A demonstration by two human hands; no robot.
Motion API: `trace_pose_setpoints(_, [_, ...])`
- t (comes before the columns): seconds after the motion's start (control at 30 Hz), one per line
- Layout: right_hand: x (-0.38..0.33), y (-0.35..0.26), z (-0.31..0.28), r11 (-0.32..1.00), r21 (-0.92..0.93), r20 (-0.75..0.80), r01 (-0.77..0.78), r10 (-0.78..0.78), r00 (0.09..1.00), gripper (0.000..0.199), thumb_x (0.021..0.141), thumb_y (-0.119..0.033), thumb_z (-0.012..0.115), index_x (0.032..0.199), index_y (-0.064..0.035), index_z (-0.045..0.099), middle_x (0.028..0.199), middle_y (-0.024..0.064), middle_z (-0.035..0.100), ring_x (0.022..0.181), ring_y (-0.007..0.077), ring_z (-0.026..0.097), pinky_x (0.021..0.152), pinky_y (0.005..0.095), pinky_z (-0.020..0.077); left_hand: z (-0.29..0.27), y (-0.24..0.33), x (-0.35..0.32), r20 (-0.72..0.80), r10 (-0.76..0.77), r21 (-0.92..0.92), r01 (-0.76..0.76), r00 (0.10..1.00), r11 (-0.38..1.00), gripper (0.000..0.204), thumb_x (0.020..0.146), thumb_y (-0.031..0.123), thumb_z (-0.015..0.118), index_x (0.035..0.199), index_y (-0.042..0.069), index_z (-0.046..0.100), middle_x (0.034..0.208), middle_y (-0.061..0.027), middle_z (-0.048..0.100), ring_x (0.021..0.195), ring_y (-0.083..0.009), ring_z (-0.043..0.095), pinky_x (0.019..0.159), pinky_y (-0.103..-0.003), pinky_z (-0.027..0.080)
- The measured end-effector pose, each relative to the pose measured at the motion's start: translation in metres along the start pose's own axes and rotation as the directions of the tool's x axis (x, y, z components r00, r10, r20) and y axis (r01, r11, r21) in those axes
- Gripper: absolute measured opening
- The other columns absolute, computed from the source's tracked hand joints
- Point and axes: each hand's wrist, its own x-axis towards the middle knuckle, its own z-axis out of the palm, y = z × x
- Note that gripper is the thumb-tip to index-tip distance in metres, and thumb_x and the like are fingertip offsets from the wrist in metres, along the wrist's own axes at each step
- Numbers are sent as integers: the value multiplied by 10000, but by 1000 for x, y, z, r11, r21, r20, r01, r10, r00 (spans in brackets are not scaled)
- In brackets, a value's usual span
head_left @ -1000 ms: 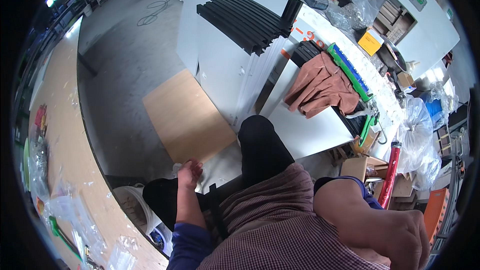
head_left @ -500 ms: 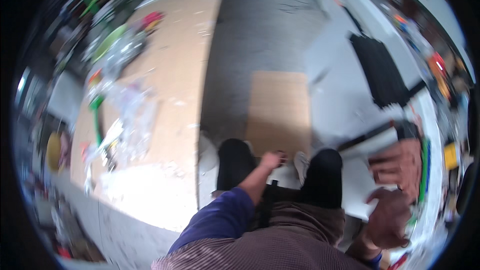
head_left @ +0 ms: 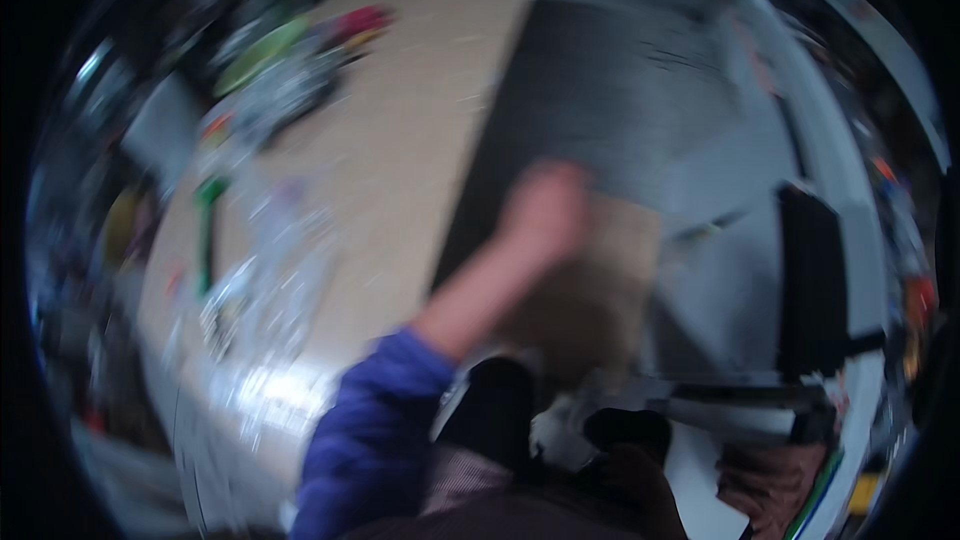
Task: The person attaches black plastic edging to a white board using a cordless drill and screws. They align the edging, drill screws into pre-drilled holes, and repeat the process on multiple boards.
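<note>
My left hand (head_left: 548,212) is stretched forward over the gap beside the table, above the far left part of a flat brown cardboard piece (head_left: 625,270). Motion blur smears its fingers, so I cannot tell whether it holds anything. A blue sleeve (head_left: 365,420) covers that arm up to the forearm. My right hand does not show. My dark-clothed knees (head_left: 490,405) are at the bottom, near the cardboard.
To the left stands a pale wooden table (head_left: 420,120) with clear plastic bags (head_left: 275,270), a green-handled tool (head_left: 207,230) and a light green bowl (head_left: 262,55). On the right are a black slab-like item (head_left: 810,280), a dark bar (head_left: 750,396) and brown gloves or cloth (head_left: 770,485).
My left hand has risen from between my knees and reached forward. My right hand has left the lower right of the view. The whole view has swung left and blurred.
</note>
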Motion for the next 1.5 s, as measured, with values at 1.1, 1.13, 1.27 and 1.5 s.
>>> trace_pose_setpoints(1.1, [122,-398,-681,874,-97,-975,-476,12,222,516,767,-310,759,1075,82,625,902,190,677,837,262,677,723,366,532,33,-130,127,-23,-275,597,234,961,768,882,721,117,647,1495,55,229,1516,-223,259,1381,-413,278,1144,-506,245])
trace_pose_setpoints(1.13, [133,-405,-674,932,-52,-965,-359,46,257,488,760,-292,763,1061,69,629,895,172,675,811,249,671,692,364,531,33,-130,127,-26,-268,584,232,963,778,891,721,117,651,1498,55,219,1518,-225,252,1381,-415,277,1144,-506,246])
trace_pose_setpoints(1.27, [179,-431,-652,999,-3,-945,-33,8,327,405,741,-206,785,1019,51,640,882,139,672,759,230,663,636,364,532,30,-129,126,-37,-261,539,239,965,807,935,718,110,682,1502,45,176,1527,-242,207,1386,-422,263,1142,-502,250])
trace_pose_setpoints(1.5, [212,-499,-578,970,-186,-946,-154,-135,294,351,777,-148,749,1021,72,628,943,186,667,833,284,666,698,412,530,25,-129,117,-104,-256,485,274,961,830,941,715,112,717,1489,23,189,1528,-249,182,1392,-425,249,1142,-497,248])
